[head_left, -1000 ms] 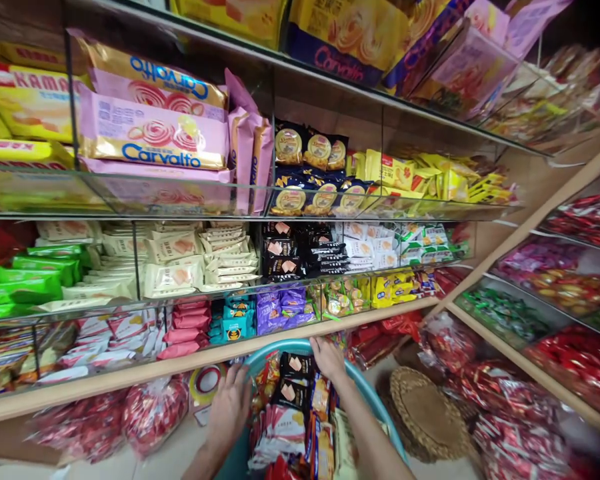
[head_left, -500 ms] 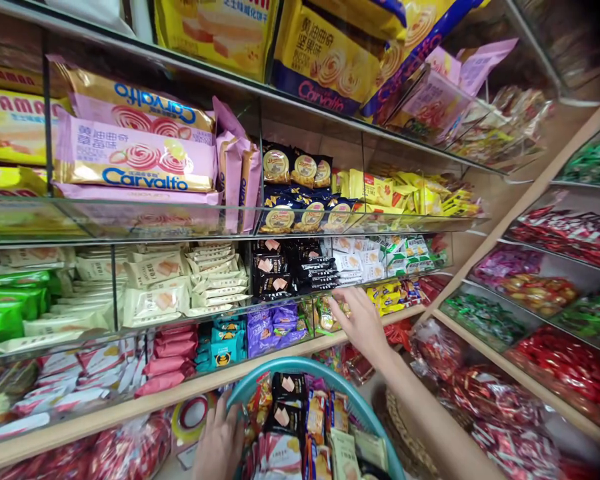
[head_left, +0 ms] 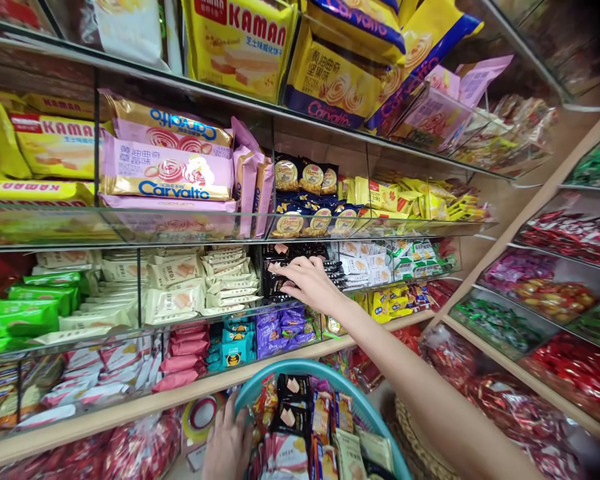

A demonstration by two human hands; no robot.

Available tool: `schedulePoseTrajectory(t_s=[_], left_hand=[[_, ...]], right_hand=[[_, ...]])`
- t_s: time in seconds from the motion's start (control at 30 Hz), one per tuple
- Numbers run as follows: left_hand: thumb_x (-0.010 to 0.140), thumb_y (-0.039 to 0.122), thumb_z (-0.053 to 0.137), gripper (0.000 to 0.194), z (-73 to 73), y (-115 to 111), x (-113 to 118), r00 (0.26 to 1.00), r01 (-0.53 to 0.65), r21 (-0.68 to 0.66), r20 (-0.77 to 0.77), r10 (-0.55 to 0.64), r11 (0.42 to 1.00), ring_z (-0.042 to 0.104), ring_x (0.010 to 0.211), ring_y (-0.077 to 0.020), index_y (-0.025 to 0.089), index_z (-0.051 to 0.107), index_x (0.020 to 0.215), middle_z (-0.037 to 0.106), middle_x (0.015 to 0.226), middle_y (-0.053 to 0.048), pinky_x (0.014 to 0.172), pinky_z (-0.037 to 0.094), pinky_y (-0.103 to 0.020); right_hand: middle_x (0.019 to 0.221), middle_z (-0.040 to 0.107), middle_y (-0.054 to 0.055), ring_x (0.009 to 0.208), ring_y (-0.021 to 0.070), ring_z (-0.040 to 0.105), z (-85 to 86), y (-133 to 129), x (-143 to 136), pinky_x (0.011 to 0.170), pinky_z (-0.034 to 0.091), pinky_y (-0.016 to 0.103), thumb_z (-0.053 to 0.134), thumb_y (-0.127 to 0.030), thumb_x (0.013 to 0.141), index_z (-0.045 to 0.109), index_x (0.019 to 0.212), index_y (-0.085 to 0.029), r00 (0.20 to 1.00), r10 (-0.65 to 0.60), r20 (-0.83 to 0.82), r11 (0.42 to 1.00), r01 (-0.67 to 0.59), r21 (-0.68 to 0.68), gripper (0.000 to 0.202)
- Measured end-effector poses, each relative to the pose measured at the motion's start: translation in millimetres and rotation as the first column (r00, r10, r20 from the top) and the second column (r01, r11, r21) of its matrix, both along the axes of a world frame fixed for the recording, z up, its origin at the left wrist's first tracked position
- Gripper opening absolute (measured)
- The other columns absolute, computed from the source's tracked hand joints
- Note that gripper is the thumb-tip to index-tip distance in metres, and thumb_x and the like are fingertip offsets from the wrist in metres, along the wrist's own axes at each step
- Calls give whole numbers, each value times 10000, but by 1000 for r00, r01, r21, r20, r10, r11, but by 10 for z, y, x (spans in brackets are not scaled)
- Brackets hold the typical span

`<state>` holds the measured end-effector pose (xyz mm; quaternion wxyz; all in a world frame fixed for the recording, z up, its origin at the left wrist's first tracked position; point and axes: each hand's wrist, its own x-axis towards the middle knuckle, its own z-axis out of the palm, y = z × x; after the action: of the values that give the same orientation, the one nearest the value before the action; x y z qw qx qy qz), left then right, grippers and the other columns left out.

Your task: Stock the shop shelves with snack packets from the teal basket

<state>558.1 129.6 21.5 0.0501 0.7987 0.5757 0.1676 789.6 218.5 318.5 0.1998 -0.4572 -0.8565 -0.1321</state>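
My right hand (head_left: pixel 307 285) reaches into a shelf compartment, its fingers stretched over black wafer packets (head_left: pixel 275 283). The fingers are apart, and no packet shows lifted in them; the fingertips partly cover the packets. My left hand (head_left: pixel 226 437) holds the left rim of a teal plastic basket (head_left: pixel 367 407), fingers bent over the edge. Inside the basket lie black packets (head_left: pixel 294 419), orange-and-blue packets (head_left: pixel 321 415), cream packets (head_left: pixel 350 453) and white-and-pink packets (head_left: pixel 286 455).
Glass dividers split the shelves. Left of the black packets are cream wafer packets (head_left: pixel 175 297); white packets (head_left: pixel 360 263) are right. Purple packets (head_left: pixel 280 328) lie below, and Carvalfo cookie packs (head_left: pixel 167 167) above. Side shelves with red candies (head_left: pixel 580 363) and a woven basket (head_left: pixel 420 443) stand right.
My right hand has moved left and slightly up, from the front of the white packets to the black ones. The view has shifted left. My left hand stays at the basket rim.
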Motion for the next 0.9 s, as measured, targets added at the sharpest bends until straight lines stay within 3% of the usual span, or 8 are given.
schedulePoseTrajectory(t_s=[0.23,0.5,0.7,0.8,0.9], left_hand=[[891,184,395,351,94,-42,23,999,-5,-11,-49,4,1000,529,1181,-284,204,648,1134,472,1434,-114,917,474,-426],[902,200,396,339,95,-52,12,998,7,13,-68,-6,1000,509,1209,-291,206,654,1122,471,1429,-110,939,464,-438],[901,210,418,321,169,-75,26,998,12,15,-58,-12,1000,526,1168,-289,194,647,1126,478,1416,-121,961,457,-455],[908,218,407,330,195,-75,36,998,19,-6,-56,-19,1000,521,1160,-301,177,645,1133,466,1420,-137,951,461,-466],[911,222,409,332,193,-71,37,998,29,-7,-50,-29,1000,502,1178,-302,179,638,1147,450,1429,-131,952,461,-463]], right_hand=[[1047,666,64,1023,209,481,-12,-4,21,830,268,344,566,-243,923,492,1329,-210,1000,20,15,1000,-20,17,413],[1066,670,43,1028,212,490,-22,-27,113,861,295,338,560,-279,924,539,1266,-233,992,86,-90,991,-75,111,346],[1043,656,33,1023,218,513,-31,-393,117,904,339,368,520,-350,939,507,1299,-269,957,98,-274,982,-49,180,369],[1035,650,35,1025,220,518,-260,-669,127,910,360,379,535,-358,929,513,1302,-287,928,91,-362,991,-47,128,381],[1053,650,41,1011,225,522,-730,-841,202,900,384,385,562,-366,911,549,1273,-293,895,17,-445,995,-59,-81,370]])
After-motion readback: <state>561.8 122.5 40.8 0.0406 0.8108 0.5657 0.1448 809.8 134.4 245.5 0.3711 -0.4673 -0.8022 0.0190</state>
